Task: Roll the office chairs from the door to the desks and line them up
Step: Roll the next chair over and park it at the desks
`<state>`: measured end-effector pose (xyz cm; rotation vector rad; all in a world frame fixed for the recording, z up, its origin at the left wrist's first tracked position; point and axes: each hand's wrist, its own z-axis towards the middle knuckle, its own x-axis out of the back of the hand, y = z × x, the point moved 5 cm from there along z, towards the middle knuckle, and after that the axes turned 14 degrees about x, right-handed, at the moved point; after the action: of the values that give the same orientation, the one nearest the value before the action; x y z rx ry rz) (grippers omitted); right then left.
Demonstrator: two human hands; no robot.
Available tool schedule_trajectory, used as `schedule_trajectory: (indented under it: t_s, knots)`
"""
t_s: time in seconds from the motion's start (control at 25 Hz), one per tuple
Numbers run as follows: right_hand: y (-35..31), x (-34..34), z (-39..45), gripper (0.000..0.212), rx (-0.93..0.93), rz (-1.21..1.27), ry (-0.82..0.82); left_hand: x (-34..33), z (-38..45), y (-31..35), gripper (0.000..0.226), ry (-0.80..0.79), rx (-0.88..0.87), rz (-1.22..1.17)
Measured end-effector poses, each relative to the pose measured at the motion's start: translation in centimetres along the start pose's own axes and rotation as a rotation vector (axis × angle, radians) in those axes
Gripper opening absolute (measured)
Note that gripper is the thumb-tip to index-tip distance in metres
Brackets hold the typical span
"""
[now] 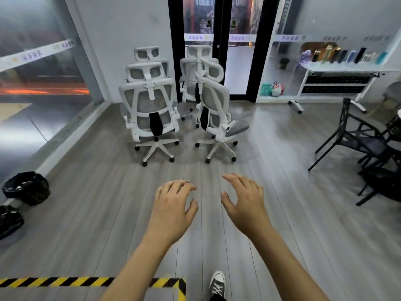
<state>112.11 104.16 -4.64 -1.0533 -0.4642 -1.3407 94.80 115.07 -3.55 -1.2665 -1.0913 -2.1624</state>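
Several white mesh office chairs stand bunched in front of the black-framed glass door [219,40]. The nearest left chair [149,109] shows its back to me. The nearest right chair [214,109] is turned partly right. Two more chairs [195,70] stand behind them, close to the door. My left hand [173,205] and my right hand [243,198] reach forward over the wood floor, palms down, fingers relaxed, holding nothing. Both hands are well short of the chairs.
A black bin [27,187] stands at the left by the glass wall. Black chairs [364,137] stand at the right, a white shelf table [338,70] with bottles behind them. Yellow-black floor tape [86,281] lies near my shoe [217,283].
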Motion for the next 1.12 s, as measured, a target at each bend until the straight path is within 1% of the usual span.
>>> schedule_trajectory:
  t_s: [0.08, 0.2, 0.32, 0.52, 0.8, 0.92, 1.12]
  knots:
    - [4.4, -2.4, 6.0, 0.045, 0.003, -0.004, 0.015, -2.7, 7.6, -0.3, 0.037, 0.004, -0.011, 0.017]
    - [11.4, -5.8, 15.7, 0.047, -0.030, 0.025, -0.002, -6.5, 18.9, -0.1, 0.036, -0.030, -0.006, 0.031]
    - [16.4, -8.0, 25.4, 0.045, -0.021, 0.044, 0.004, -8.9, 28.5, -0.5, 0.035, -0.039, -0.012, 0.041]
    - [23.2, -12.7, 39.8, 0.043, 0.019, 0.053, -0.010, -12.8, 43.3, -3.6, 0.034, -0.005, 0.043, 0.001]
    - [34.3, -22.2, 61.0, 0.039, -0.038, 0.045, -0.020, -19.9, 67.6, -9.5, 0.033, -0.069, 0.040, -0.023]
    - [37.8, -24.8, 68.6, 0.038, -0.057, 0.019, -0.009, -21.8, 77.7, -10.5, 0.034, -0.079, 0.006, -0.021]
    - [45.0, -29.1, 77.9, 0.042, -0.140, 0.025, 0.012, -27.0, 91.9, -10.8, 0.040, -0.181, -0.075, -0.002]
